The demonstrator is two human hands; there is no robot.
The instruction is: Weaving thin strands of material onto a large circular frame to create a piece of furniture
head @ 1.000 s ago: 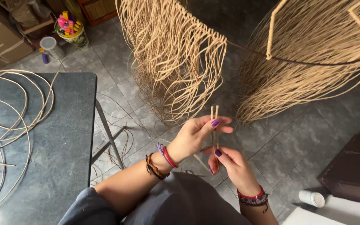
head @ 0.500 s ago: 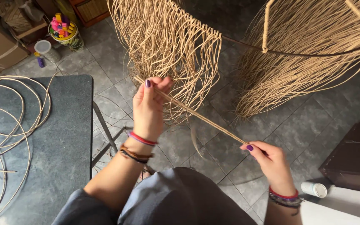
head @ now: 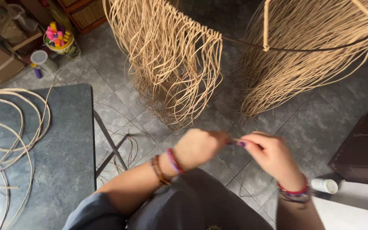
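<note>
My left hand [head: 199,147] and my right hand [head: 268,154] meet in front of my lap, fingertips touching. Both pinch a thin tan cane strand [head: 234,140], of which only a short blurred piece shows between them. Above the hands hangs a bent wire frame [head: 252,44] draped with many long tan cane strands [head: 167,64], the nearest bunch ending just above my left hand. Both wrists wear bracelets.
A dark grey table [head: 64,162] stands at the left with coils of cane [head: 9,127] on it. A cup of coloured pieces [head: 58,38] and a small bottle [head: 43,61] sit on the tiled floor. A dark brown box [head: 363,149] and a white container [head: 324,185] are at right.
My hands were apart with a long strand stretched between them. They have come together low in front of me, and the left hand has dropped from the hanging strands.
</note>
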